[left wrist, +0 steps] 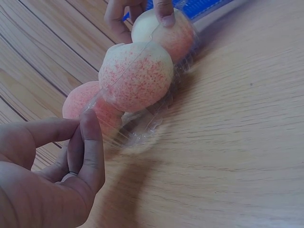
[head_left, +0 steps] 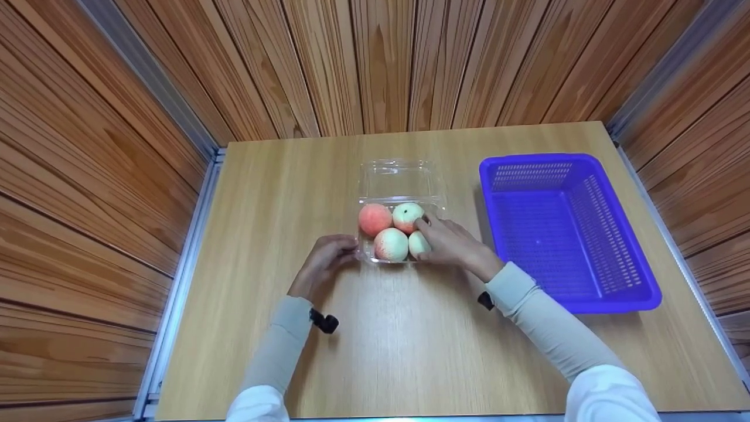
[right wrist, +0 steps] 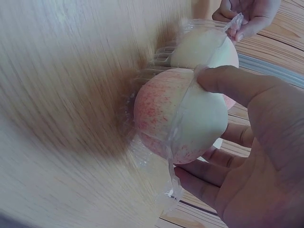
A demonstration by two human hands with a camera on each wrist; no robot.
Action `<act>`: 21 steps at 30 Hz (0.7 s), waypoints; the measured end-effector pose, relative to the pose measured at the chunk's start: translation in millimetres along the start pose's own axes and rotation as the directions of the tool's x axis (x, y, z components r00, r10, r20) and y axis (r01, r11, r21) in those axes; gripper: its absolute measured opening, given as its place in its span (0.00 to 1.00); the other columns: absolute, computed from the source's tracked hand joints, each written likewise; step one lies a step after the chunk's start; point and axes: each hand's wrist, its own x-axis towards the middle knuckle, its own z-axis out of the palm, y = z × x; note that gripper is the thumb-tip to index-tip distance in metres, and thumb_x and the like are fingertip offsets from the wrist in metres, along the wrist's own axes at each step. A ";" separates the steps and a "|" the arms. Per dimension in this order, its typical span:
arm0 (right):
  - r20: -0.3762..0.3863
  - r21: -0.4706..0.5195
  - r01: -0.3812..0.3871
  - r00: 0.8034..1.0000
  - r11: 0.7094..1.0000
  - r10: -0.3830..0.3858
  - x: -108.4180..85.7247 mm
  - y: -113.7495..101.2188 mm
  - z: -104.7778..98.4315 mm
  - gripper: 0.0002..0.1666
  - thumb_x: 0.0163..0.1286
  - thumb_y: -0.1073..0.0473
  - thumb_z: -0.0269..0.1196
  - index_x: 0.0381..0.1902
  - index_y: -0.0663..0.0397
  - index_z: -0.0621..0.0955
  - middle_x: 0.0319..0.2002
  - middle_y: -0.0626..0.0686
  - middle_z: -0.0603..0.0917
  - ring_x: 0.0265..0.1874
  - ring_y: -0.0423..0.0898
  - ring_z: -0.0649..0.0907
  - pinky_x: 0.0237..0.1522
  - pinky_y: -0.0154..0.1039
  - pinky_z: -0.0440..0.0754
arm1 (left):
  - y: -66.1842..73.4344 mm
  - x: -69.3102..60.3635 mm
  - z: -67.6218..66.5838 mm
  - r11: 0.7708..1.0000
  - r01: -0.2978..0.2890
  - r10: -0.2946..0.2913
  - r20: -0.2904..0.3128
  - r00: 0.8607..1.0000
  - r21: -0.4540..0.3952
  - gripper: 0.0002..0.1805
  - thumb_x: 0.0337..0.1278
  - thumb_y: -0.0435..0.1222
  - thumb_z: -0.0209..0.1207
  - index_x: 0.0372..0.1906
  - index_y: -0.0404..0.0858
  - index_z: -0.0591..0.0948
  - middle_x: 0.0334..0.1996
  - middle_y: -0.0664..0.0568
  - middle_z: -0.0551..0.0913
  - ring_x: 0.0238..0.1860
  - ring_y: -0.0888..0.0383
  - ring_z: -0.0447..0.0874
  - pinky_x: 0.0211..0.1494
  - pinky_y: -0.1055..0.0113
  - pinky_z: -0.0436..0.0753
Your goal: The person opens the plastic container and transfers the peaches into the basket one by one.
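A clear plastic box (head_left: 366, 253) with its lid (head_left: 398, 180) folded back holds several peaches: a red one (head_left: 375, 220) at back left, pale ones (head_left: 391, 244) beside it. My left hand (head_left: 324, 261) pinches the box's left rim between thumb and fingers, close to the red peach (left wrist: 80, 100) in the left wrist view. My right hand (right wrist: 259, 142) is curled round the front-right peach (right wrist: 204, 116), thumb near the rim and fingers on the far side. In the head view that hand partly covers this peach (head_left: 418, 243).
A purple basket (head_left: 551, 234) with slotted sides stands on the right of the wooden table (head_left: 263, 199). Wood-panelled walls (head_left: 381, 64) with metal rails rise behind and at both sides.
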 end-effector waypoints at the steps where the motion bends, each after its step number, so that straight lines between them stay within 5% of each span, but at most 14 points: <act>1: 0.000 -0.001 0.000 1.000 1.000 0.000 0.1 0.0 0.1 0.35 0.67 0.47 0.76 0.64 0.54 0.76 0.68 0.62 0.74 0.45 0.59 0.83 0.51 0.57 0.85 | -0.4 0.3 0.5 1.000 -0.008 0.008 -0.003 1.000 -0.004 0.15 0.69 0.26 0.60 0.56 0.24 0.84 0.42 0.45 0.87 0.41 0.54 0.89 0.57 0.60 0.90; 5: -0.016 -0.011 0.023 1.000 1.000 -0.023 0.5 0.1 0.3 0.35 0.66 0.46 0.76 0.63 0.56 0.76 0.67 0.64 0.74 0.43 0.60 0.84 0.47 0.57 0.85 | -1.5 1.4 2.0 0.999 -0.030 0.030 -0.016 0.999 -0.010 0.12 0.69 0.25 0.60 0.52 0.23 0.84 0.37 0.47 0.86 0.38 0.56 0.88 0.51 0.64 0.91; 21: -0.010 0.033 0.039 0.999 0.999 -0.039 3.7 3.6 0.0 0.37 0.65 0.47 0.77 0.65 0.58 0.76 0.74 0.66 0.69 0.53 0.61 0.82 0.61 0.59 0.84 | -0.9 -1.0 0.8 0.999 -0.023 0.023 -0.001 1.000 0.026 0.15 0.71 0.26 0.59 0.56 0.22 0.83 0.38 0.48 0.86 0.43 0.53 0.89 0.56 0.61 0.91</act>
